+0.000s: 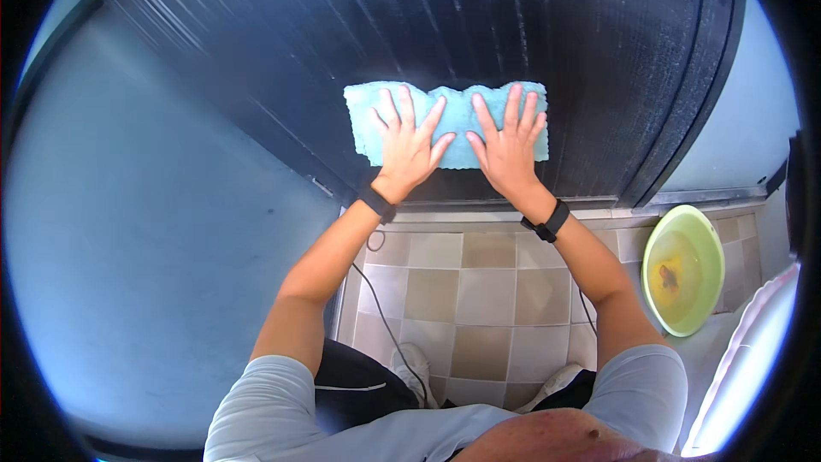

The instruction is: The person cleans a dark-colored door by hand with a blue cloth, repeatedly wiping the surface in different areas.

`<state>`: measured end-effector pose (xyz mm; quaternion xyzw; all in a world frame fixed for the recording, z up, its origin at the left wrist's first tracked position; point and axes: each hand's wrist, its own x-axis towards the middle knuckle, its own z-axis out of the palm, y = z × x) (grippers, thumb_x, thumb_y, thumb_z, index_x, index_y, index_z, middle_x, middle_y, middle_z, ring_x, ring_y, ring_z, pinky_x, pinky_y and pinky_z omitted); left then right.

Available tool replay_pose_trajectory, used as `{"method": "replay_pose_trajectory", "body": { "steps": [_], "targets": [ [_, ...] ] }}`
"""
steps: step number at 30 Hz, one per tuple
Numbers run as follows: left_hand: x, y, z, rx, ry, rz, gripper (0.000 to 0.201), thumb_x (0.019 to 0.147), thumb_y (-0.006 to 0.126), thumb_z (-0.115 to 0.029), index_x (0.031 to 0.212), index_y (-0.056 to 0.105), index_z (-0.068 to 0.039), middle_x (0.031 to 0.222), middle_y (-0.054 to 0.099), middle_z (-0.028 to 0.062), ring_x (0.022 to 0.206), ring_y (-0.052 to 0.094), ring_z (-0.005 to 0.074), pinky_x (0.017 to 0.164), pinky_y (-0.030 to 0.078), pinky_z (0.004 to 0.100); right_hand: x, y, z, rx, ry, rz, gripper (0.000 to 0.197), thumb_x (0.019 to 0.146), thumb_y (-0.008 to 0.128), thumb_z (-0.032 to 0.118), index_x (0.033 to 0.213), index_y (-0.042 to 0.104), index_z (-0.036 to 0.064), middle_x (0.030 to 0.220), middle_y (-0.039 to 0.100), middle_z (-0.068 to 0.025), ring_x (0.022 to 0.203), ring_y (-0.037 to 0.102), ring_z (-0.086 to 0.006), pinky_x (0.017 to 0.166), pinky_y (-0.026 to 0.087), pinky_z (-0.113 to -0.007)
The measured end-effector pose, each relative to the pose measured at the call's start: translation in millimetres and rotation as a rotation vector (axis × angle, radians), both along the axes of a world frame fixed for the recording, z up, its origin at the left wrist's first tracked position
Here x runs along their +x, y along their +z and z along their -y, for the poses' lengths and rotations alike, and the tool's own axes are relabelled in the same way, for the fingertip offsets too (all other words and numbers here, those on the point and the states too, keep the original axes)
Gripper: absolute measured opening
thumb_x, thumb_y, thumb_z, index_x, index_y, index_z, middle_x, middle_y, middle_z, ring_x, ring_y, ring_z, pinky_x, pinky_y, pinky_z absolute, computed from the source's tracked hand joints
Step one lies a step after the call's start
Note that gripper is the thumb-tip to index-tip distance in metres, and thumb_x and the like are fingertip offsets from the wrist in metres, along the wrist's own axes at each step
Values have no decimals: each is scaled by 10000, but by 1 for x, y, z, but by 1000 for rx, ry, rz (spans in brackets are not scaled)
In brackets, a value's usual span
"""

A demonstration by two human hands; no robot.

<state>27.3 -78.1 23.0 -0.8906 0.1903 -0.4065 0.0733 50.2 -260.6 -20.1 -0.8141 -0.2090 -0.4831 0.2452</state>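
A light turquoise cloth (457,103) with a scalloped edge is spread flat against a dark door panel (479,26) streaked with pale wet-looking lines. My left hand (409,147) presses on the cloth's left half, its fingers spread upward. On the right half lies my right hand (509,141), palm down with its fingers apart. Both hands rest flat on the fabric rather than gripping it. The cloth hides the part of the panel behind it. Each wrist wears a black band.
On the tiled floor (486,295) at the right stands a light green basin (720,267) with liquid and a yellow-orange patch inside. A thin black cable (386,318) runs beside my left leg. A pale blue-grey panel (145,231) fills the left side.
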Motion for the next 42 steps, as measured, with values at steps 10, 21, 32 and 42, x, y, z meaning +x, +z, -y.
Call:
{"method": "replay_pose_trajectory", "body": {
  "steps": [10, 21, 32, 42],
  "targets": [
    [-4, 80, 7, -216, 29, 198, 672, 835, 596, -377, 1390, 374, -70, 1467, -39, 369, 1346, -47, 560, 991, 99, 710, -9, 110, -20, 59, 67, 125, 579, 786, 658, 287, 1337, 480, 304, 1484, 260, -169, 1343, 245, -384, 989, 251, -585],
    [11, 131, 90, -310, 3, 352, 691, 843, 590, -392, 1439, 327, -163, 1455, -47, 387, 1343, -71, 555, 1020, 37, 676, 11, 158, 49, 151, -47, 284, 578, 818, 624, 283, 1364, 442, 336, 1526, 189, -149, 1387, 162, -392, 1029, 180, -604],
    [13, 75, 139, -149, -65, 152, 678, 764, 686, -395, 1376, 438, -243, 1466, 13, 366, 1316, -53, 604, 932, 102, 767, 19, 64, 105, 192, -153, 143, 587, 864, 560, 393, 1413, 379, 290, 1523, 92, -236, 1394, 50, -447, 1045, 97, -633],
    [2, -3, 67, 22, -38, -2, 576, 773, 666, -454, 1304, 520, -288, 1432, 206, 323, 1297, 108, 593, 912, 145, 767, 7, -34, 57, 48, -88, 36, 590, 879, 565, 386, 1415, 375, 231, 1500, 101, -283, 1367, 72, -486, 1007, 137, -654]
  ]
}}
